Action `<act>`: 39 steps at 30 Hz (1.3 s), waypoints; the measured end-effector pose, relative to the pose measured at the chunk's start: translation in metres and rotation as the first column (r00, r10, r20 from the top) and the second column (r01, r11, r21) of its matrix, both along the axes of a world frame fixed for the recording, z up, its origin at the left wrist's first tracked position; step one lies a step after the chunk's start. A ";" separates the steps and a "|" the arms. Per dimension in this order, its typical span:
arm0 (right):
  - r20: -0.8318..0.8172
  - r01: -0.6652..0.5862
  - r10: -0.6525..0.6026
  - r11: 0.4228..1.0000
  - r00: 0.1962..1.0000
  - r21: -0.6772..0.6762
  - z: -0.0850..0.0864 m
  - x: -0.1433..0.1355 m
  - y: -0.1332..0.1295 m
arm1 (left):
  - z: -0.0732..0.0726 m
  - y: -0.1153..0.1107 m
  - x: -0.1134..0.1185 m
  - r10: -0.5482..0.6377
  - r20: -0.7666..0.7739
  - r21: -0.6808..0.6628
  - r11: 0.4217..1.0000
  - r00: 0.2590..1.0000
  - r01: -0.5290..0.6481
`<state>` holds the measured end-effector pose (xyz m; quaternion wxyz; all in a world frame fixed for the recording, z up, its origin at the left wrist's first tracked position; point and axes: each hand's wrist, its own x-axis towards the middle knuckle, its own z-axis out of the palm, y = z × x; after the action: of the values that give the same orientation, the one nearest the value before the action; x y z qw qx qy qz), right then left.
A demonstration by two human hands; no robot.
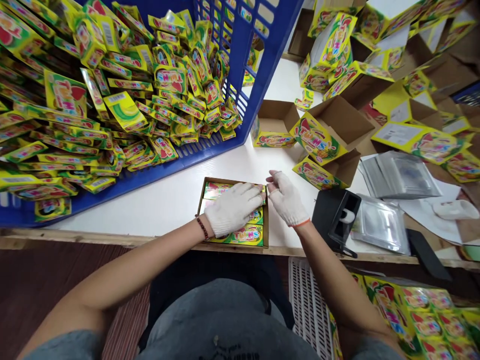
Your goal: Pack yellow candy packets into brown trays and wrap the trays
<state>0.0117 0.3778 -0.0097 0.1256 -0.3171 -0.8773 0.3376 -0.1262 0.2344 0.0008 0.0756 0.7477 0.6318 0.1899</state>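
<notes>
My left hand (233, 209), in a white knit glove, lies with fingers stretched over the small yellow and green candy packs (247, 235) inside a shallow open cardboard box (266, 239). It covers the middle of the box and hides some of the packs. Just past the box's right edge is my right hand (287, 201), also gloved, its fingers partly spread and nothing visible in them. Its fingertips come close to the box wall; whether they touch it I cannot tell.
A blue plastic crate (191, 159) heaped with similar packs fills the left. Empty printed cartons (322, 140) pile up at the right and back. A black tape dispenser (333, 220) and clear plastic trays (380, 225) sit right of my hands. Below stands a white basket (309, 305).
</notes>
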 end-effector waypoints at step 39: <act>0.150 0.063 -0.038 0.984 0.988 -0.167 -0.045 0.032 -0.053 | -0.017 0.038 -0.201 0.703 -0.075 0.049 0.710 0.707 -0.702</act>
<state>0.0438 0.3247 -0.0551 0.0417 -0.3730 -0.8435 0.3842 -0.3275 0.2726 -0.0163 -0.0364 0.4594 0.8697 0.1767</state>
